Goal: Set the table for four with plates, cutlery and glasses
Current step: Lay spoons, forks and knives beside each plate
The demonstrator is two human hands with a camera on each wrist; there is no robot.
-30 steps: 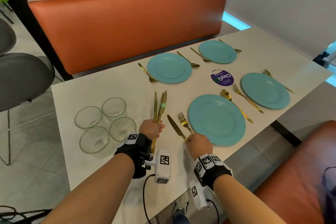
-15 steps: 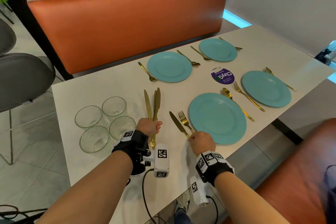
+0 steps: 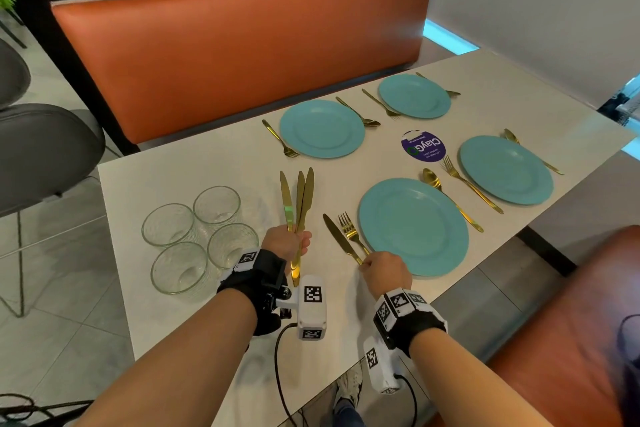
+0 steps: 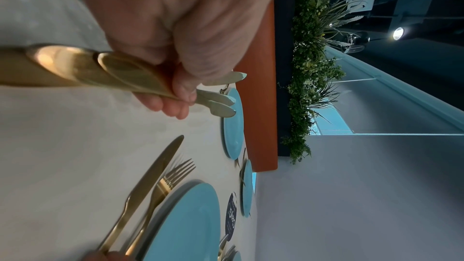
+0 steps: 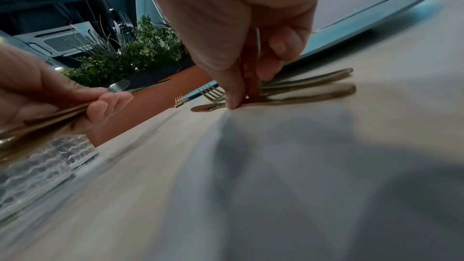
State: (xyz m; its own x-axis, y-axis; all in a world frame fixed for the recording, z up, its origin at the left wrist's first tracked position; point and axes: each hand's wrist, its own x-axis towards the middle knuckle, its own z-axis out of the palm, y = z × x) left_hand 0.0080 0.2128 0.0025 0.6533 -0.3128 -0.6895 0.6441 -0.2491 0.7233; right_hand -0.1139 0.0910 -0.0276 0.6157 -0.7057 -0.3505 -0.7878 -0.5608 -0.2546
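Observation:
My left hand point(image 3: 299, 246) grips three gold knives point(image 3: 298, 198) by the handles, blades pointing away over the table; the left wrist view shows my fingers point(image 4: 173, 104) curled round them. My right hand point(image 3: 367, 262) pinches the handle end of a fourth gold knife point(image 3: 337, 236), which lies flat beside a gold fork point(image 3: 349, 230), left of the near teal plate point(image 3: 414, 225). In the right wrist view my fingertips point(image 5: 232, 102) come down on that knife point(image 5: 301, 99) at the table surface. A gold spoon point(image 3: 450, 199) lies right of this plate.
Three more teal plates point(image 3: 322, 128), point(image 3: 414, 96), point(image 3: 505, 168) each have a gold fork and spoon beside them. Several empty glasses point(image 3: 197, 236) stand grouped at the table's left end. A purple round sticker point(image 3: 423, 146) marks the middle. An orange bench point(image 3: 242, 55) runs behind.
My left hand has shifted the three knives a little to the left and spread them. My right hand stays at the handle of the knife lying beside the fork.

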